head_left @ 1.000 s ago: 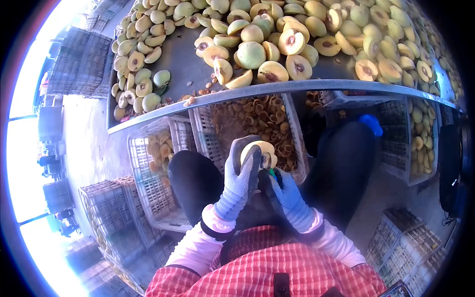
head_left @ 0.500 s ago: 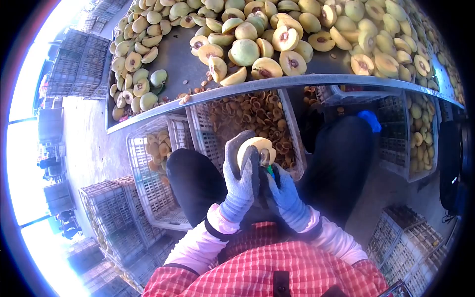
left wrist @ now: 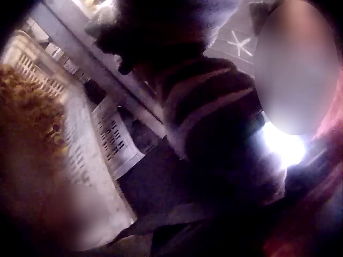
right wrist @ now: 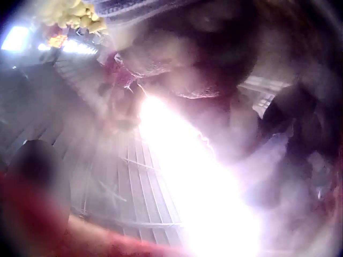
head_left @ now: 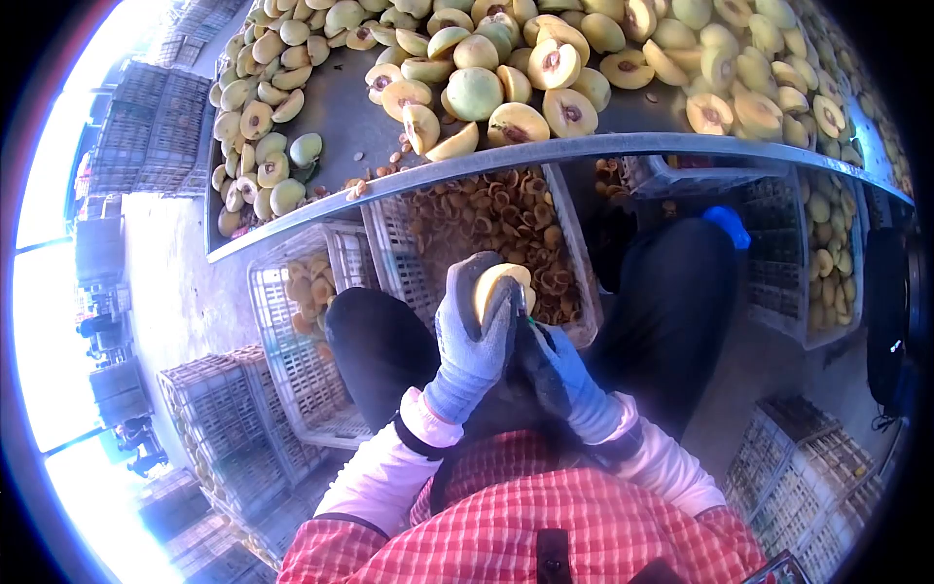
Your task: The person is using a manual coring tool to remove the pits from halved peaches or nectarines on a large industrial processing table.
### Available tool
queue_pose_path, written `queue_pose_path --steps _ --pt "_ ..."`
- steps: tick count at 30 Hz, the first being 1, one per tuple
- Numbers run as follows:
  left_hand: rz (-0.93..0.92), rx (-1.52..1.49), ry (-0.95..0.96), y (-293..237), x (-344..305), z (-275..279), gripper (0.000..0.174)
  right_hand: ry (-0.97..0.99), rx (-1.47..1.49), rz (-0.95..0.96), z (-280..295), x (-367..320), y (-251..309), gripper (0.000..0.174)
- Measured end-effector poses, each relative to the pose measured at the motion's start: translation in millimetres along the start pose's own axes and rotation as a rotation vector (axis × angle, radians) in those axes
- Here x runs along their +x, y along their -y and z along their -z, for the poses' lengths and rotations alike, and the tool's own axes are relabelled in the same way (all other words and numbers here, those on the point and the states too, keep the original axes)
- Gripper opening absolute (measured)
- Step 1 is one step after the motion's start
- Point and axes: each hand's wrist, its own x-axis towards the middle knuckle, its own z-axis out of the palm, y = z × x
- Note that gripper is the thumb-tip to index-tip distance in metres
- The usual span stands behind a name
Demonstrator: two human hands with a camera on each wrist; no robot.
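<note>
In the head view the gloved left hand (head_left: 471, 341) grips a pale yellow cut fruit (head_left: 494, 285), thumb across its near side. Close against it on the right, the gloved right hand (head_left: 567, 375) holds a small tool with a green part (head_left: 530, 321), its tip at the fruit; most of the tool is hidden by the fingers. Both hands are above the lap, between the knees. The left wrist view shows a dark, blurred glove (left wrist: 214, 112). Glare washes out much of the right wrist view, where the fruit cannot be made out.
Halved fruits (head_left: 518, 125) lie on a metal table (head_left: 360, 102) with a raised rim. Under it stands a crate of brown scraps (head_left: 574, 224); a crate with fruit pieces (head_left: 292, 360) is at the left, another (head_left: 808, 282) at the right. Stacked crates (head_left: 229, 419) stand at lower left.
The fruit has turned in the left hand, so its cut face and dark centre show less. The right hand has dropped slightly, and less of the green tool is visible. The table has shifted slightly upward in view.
</note>
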Motion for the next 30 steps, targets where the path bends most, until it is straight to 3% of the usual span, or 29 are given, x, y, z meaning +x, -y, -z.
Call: queue_pose_path --steps 3,4,7,11,13,18,20,22,25,28,29,30 --pt "-0.074 0.052 0.023 3 2 0 0.034 -0.002 0.127 -0.124 0 -2 10 0.028" --pt "-0.023 0.018 0.067 0 4 1 0.037 -0.02 0.15 -0.15 -1 -2 14 0.028" --pt "0.02 -0.145 -0.04 -7 -2 -5 0.037 -0.164 0.003 -0.022 -6 -1 11 0.027" --pt "-0.057 -0.207 -0.164 -7 -12 -15 0.038 -0.32 -0.271 0.243 -17 -2 3 0.025" --pt "-0.058 -0.164 -0.139 -8 -13 -13 0.039 -0.288 -0.102 0.159 -16 -2 -9 0.023" --pt "0.03 -0.141 -0.074 -6 -10 -8 0.035 -0.158 -0.292 0.203 -7 -8 6 0.021" --pt "0.094 -0.147 -0.031 -5 -7 -5 0.033 -0.187 -0.49 0.403 -2 -7 0 0.021" --pt "0.171 -0.186 -0.009 -1 -5 -6 0.029 -0.279 -0.857 0.803 1 3 -8 0.024" --pt "0.212 -0.173 0.165 1 4 3 0.025 -0.051 0.092 -0.152 0 -7 16 0.029" --pt "0.276 -0.251 0.252 6 7 8 0.023 0.053 0.292 -0.384 7 -9 6 0.023" --pt "0.298 -0.268 0.263 7 7 10 0.024 0.045 0.322 -0.375 5 -10 6 0.021" --pt "0.204 -0.173 0.301 11 6 13 0.029 0.035 0.351 -0.365 4 -9 6 0.019"
